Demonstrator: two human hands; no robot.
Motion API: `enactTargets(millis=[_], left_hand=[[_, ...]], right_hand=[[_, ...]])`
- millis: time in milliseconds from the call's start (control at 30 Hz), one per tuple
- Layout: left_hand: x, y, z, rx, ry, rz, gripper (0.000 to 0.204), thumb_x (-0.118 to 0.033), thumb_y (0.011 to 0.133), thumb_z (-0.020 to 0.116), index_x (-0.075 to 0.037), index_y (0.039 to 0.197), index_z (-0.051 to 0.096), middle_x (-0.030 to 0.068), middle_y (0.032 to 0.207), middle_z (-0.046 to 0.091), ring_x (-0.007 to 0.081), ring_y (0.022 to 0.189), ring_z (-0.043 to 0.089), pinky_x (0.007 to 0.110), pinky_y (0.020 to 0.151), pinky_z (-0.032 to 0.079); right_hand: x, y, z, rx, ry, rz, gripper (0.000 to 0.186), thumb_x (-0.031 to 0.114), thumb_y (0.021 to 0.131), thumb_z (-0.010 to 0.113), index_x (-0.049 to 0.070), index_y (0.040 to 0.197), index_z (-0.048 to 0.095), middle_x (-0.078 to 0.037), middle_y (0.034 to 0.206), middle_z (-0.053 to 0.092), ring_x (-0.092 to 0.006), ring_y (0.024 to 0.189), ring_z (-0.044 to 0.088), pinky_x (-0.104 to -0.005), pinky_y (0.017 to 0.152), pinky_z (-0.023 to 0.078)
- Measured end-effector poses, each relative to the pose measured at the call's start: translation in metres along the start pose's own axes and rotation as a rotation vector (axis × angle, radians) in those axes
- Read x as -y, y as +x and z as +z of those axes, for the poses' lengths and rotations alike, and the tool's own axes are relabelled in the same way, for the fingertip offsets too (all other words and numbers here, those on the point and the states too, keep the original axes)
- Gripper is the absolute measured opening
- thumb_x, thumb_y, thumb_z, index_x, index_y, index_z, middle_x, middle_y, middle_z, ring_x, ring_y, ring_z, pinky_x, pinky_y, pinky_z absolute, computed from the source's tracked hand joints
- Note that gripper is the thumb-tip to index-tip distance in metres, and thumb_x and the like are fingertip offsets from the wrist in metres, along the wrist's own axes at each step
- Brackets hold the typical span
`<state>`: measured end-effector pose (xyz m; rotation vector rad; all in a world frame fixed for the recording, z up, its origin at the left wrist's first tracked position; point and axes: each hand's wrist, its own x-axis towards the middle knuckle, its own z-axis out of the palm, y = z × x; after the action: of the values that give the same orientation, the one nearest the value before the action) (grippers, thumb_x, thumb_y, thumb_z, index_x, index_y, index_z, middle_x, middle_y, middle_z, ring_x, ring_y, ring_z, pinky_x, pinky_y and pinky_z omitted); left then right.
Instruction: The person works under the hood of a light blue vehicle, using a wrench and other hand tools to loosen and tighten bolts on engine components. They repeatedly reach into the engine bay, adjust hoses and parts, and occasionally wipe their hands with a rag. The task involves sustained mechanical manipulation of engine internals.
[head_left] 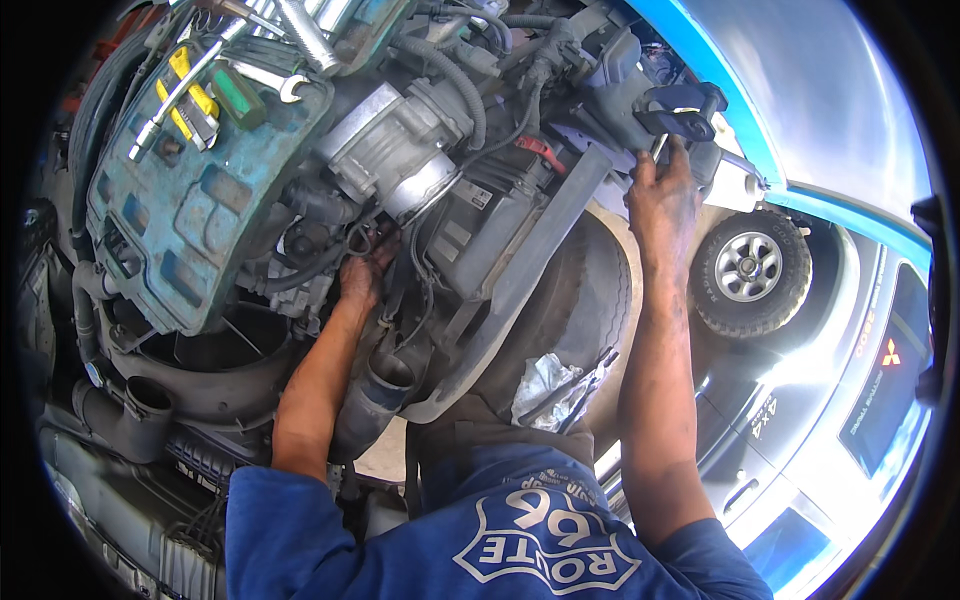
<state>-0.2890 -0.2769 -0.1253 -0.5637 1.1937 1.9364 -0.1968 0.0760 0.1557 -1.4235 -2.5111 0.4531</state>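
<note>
My left hand [368, 268] reaches down among the hoses and wires of an engine bay, just below a silver metal engine housing [395, 145]. Its fingertips are partly hidden by dark parts, so their grip does not show. Farther right, my right hand [664, 205] is raised at the inner edge of the blue bodywork. The fingers are bent around a small shiny metal piece [659, 147], too little of which shows to name. Right above them is a black bracket-like part [680, 110], with a white plastic reservoir [735, 187] beside it. Between my arms sits a black battery [470, 235] with a red clamp [541, 152].
A teal plastic tool tray [190, 225] lies over the engine at left, bearing a yellow utility knife [186, 95], a green block [237, 97], a wrench [270, 80] and a ratchet. An open hose end [392, 372] stands near my left forearm. A silver vehicle [800, 400] is parked at right.
</note>
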Motion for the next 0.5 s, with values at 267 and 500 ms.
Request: enactTargets(millis=[267,500], left_hand=[[-0.002,-0.002,0.003,0.001,0.027,0.005,0.06,-0.029,0.102,0.065,0.001,0.146,0.039,0.023,0.142,0.056,0.0424,0.124,0.062,0.054,0.109,0.048],[-0.002,-0.003,0.002,0.035,-0.031,-0.009,0.06,-0.029,0.102,0.065,0.0,0.147,0.038,0.022,0.145,0.054,0.0427,0.126,0.06,0.055,0.11,0.047]], right_hand=[[0.009,0.013,-0.012,0.171,0.04,0.102,0.055,0.031,0.1,0.063,-0.006,0.139,0.05,-0.018,0.088,0.076,-0.0249,0.075,0.076,-0.0378,0.071,0.058],[0.031,-0.035,-0.042,-0.059,-0.044,-0.057,0.047,0.027,0.099,0.063,-0.002,0.135,0.058,-0.024,0.101,0.073,-0.0346,0.086,0.074,-0.0457,0.081,0.056]])
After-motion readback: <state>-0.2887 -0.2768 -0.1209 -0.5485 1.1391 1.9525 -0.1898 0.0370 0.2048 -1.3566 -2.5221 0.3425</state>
